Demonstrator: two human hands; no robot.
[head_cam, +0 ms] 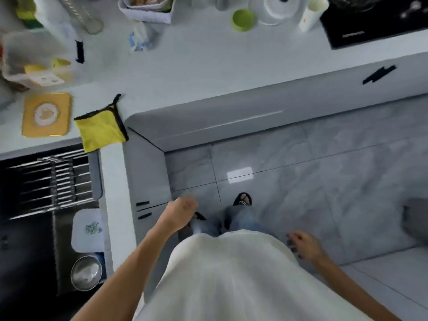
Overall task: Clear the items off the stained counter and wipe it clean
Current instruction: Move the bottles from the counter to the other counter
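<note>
With both the left hand (183,208) and right hand (301,245) hanging loosely curled and empty, the yellow cloth (102,129), soft, probably light, drapes over the worktop (208,66) corner, best pinched by its black-edged top fold.
</note>
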